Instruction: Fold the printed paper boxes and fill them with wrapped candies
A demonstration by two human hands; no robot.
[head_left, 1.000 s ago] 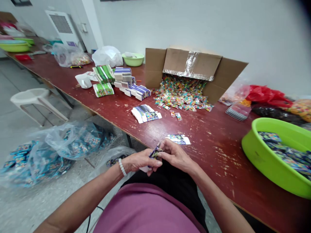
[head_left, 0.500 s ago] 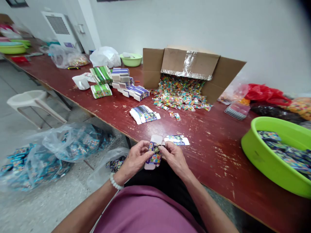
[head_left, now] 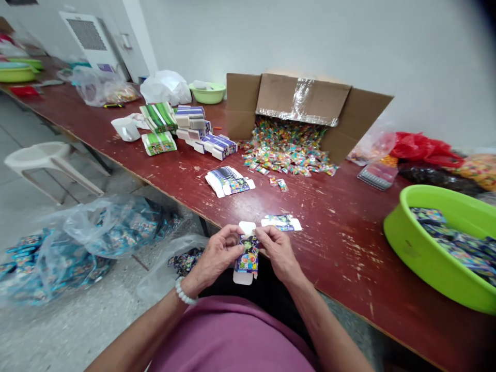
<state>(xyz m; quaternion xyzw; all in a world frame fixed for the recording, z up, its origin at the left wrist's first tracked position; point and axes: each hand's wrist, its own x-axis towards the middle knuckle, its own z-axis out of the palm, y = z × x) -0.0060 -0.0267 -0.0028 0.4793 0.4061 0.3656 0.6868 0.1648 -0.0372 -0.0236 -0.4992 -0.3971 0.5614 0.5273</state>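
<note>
The carton [head_left: 248,262] just got turned face-on, clamped in the left hand [head_left: 211,258] and right hand [head_left: 279,252] fingers [head_left: 236,252]; flaps [head_left: 243,278] out, so seemingly not closed yet.

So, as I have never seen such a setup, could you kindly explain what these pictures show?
Certainly. There is no machine here: a camera worn on a person's head looks forward and down at their bare hands. The left hand and right hand hold a small printed box with its end flaps open. On the red-brown table, wrapped packets spill from an open cardboard box. Flat printed boxes lie nearer, and a green tub stands at the right.
</note>
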